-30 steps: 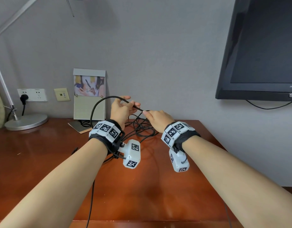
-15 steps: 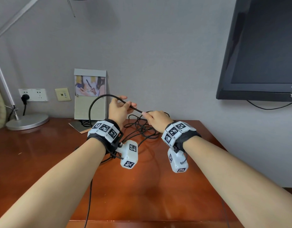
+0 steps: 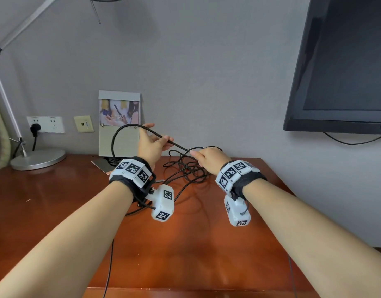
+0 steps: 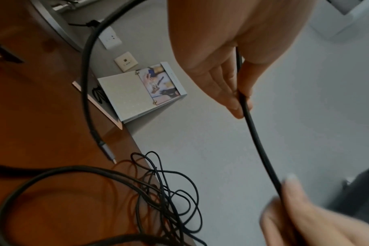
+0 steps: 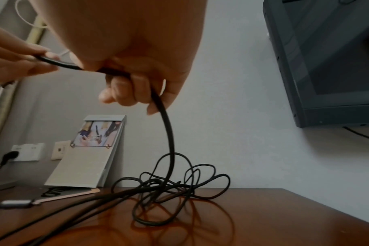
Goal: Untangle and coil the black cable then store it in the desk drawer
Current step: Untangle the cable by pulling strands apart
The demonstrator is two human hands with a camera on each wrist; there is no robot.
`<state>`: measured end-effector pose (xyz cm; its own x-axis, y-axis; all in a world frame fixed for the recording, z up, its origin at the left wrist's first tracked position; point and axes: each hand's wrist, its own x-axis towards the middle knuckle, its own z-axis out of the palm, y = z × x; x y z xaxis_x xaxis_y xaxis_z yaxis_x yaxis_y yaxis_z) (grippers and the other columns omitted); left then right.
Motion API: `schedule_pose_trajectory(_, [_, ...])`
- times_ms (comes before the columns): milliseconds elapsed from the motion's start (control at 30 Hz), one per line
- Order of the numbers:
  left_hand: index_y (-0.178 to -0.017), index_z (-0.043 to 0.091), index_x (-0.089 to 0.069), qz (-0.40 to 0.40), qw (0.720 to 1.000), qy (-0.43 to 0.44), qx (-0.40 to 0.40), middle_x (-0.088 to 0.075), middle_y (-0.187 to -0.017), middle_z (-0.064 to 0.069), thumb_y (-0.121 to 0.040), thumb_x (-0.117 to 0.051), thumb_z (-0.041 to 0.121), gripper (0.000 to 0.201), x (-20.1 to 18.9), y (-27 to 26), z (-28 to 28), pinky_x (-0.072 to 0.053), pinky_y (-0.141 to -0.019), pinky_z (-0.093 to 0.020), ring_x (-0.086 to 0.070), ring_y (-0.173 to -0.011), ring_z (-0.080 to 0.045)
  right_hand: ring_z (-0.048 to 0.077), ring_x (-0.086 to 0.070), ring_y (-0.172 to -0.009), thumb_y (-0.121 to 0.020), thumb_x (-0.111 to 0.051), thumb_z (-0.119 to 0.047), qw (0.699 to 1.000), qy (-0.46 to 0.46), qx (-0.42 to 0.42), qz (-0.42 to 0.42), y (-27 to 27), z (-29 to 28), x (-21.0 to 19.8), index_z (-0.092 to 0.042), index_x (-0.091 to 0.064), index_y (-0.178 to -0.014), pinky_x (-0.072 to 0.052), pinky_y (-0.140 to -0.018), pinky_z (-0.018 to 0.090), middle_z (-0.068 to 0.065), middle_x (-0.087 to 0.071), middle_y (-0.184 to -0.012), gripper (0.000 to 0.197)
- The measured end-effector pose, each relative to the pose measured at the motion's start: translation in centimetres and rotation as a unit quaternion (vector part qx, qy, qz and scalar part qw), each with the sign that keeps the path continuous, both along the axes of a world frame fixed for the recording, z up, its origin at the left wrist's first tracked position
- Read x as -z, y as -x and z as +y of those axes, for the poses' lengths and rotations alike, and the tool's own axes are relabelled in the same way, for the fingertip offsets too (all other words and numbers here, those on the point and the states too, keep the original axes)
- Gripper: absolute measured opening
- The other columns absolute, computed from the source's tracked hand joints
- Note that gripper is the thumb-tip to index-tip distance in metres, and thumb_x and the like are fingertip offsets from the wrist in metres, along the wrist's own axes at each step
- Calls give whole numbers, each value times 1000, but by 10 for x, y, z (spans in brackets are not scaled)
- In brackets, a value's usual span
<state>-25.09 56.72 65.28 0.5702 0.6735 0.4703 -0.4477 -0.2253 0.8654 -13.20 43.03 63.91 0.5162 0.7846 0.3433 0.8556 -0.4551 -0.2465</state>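
Observation:
A black cable [image 3: 178,145] runs taut between both my hands above the wooden desk [image 3: 185,244]. My left hand [image 3: 152,145] pinches it between thumb and fingers [image 4: 232,99]; from there the cable arcs left and down to its silver plug [image 4: 106,151] on the desk. My right hand [image 3: 206,155] grips the cable with curled fingers [image 5: 133,89], and the cable [image 5: 169,133] drops from it into a tangled heap [image 3: 185,171] by the desk's back edge. No drawer is in view.
A card stand [image 3: 119,123] leans against the wall behind my left hand. A lamp base [image 3: 38,159] sits at the back left below wall sockets [image 3: 45,124]. A dark monitor [image 3: 346,61] hangs at the upper right. The desk's front edge [image 3: 185,290] is near me.
My hands have drawn a little further apart, so the cable stretch between them is longer. The loop beyond my left hand has swung further left.

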Motion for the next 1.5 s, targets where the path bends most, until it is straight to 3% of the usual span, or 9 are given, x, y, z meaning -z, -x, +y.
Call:
schedule_pose_trajectory(133, [-121,13,-32,0,1000,5,-10,-64,-79,-8,-92,-50,-6,39,3,6,8,-55,-65,-18,-67,-66,-10,29,-58,-76,-100,-28,-44,1000,-6,-4,0,-2,-4,0,-20,-41,-58,-49,-81,45,5,-56,-71,50])
schedule_pose_trajectory(267, [-125,14,-31,4,1000,8,-2,-64,-82,-9,-91,-54,-3,44,3,5,6,-55,-67,-20,-65,-73,-14,32,-59,-74,-99,-26,-47,1000,-7,-4,-22,4,5,-1,-11,-50,-65,-49,-78,43,10,-60,-70,55])
schedule_pose_trajectory(433, [-122,13,-34,30,998,-51,14,-62,-79,-10,-91,-53,-4,40,4,2,1,-53,-59,-17,-67,-68,-12,32,-59,-72,-99,-29,-46,999,-14,-32,-18,15,12,-3,-17,-44,-58,-50,-76,44,11,-61,-70,52])
schedule_pose_trajectory(667, [-117,17,-35,21,996,-72,-47,-61,-76,-7,-91,-49,-8,39,3,18,24,-57,-65,-24,-65,-73,-18,24,-57,-74,-98,-36,-41,998,-18,-49,29,6,8,4,-9,-53,-72,-47,-76,38,6,-60,-76,45])
schedule_pose_trajectory(867, [-115,15,-32,11,996,-29,-89,-61,-74,-7,-91,-48,-7,36,8,25,45,-52,-57,-14,-65,-55,-1,27,-56,-79,-101,-30,-39,999,-14,-25,28,1,5,10,-11,-49,-67,-46,-81,40,3,-53,-71,48])
schedule_pose_trajectory(1100, [-120,17,-34,33,999,-5,-41,-57,-79,-3,-89,-56,-1,42,17,4,28,-52,-77,-36,-61,-71,-12,25,-54,-67,-97,-40,-41,999,-44,-10,-13,0,7,9,-8,-54,-68,-43,-63,33,2,-54,-62,47])
schedule_pose_trajectory(1200, [-139,20,-26,6,998,12,-62,-53,-93,-5,-89,-55,0,62,20,-4,24,-49,-72,-27,-54,-79,-11,30,-59,-70,-96,-43,-44,996,-83,6,-26,1,7,7,-5,-61,-74,-49,-68,36,11,-65,-71,48])
schedule_pose_trajectory(1300, [-149,33,-8,26,999,-3,-34,-52,-108,-6,-90,-58,6,81,27,-12,18,-49,-81,-28,-54,-90,-11,30,-52,-65,-96,-44,-44,993,-115,23,-29,3,10,7,-6,-56,-70,-41,-60,33,9,-56,-60,47])
schedule_pose_trajectory(1500, [-149,25,-11,-34,995,63,-73,-59,-95,-4,-90,-53,0,76,33,-32,26,-49,-66,-17,-58,-87,-9,33,-57,-66,-95,-46,-43,986,-162,9,-35,-11,15,15,-8,-59,-70,-46,-62,36,13,-64,-67,45])
